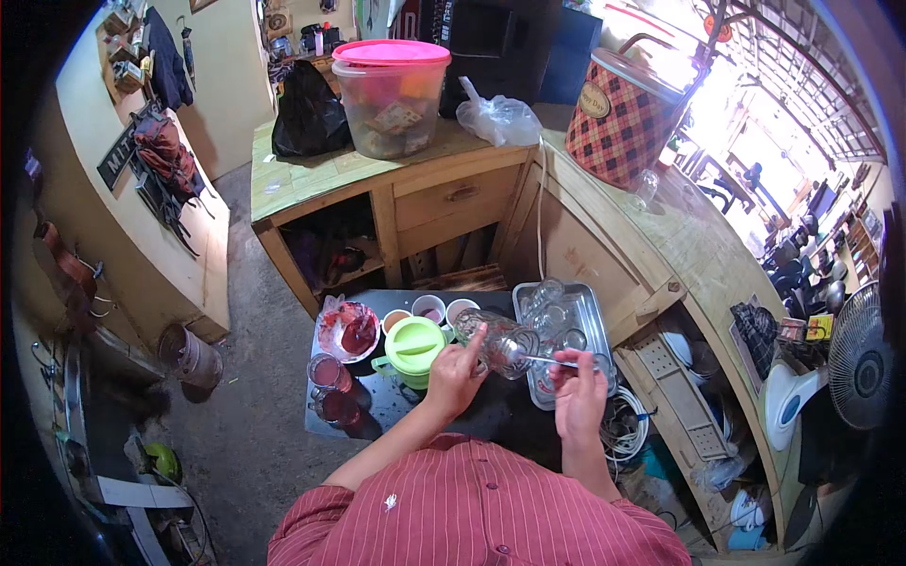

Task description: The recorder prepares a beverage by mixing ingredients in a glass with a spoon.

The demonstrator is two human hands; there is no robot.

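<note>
My left hand [453, 378] grips a patterned clear glass pitcher [488, 329], which lies tilted with its mouth toward the right. In my right hand [582, 396] is a metal spoon [545, 360]; its far end reaches to the pitcher's mouth. A light green lidded jug [416, 350] stands just left of my left hand. Beyond it are several cups, among them a white cup [429, 308]. Left of the jug, a white bowl [348, 355] holds dark red contents. Two glass mugs, one a glass mug of red drink [328, 375], stand in front of the bowl.
A metal tray [536, 397] with several glass mugs [559, 322] sits right on the dark low table [460, 417]. A wooden counter [304, 177] behind carries a pink-lidded plastic tub [393, 99] and a plaid drink cooler [616, 117]. Coiled white cable [637, 431] and a fan [860, 361] are right.
</note>
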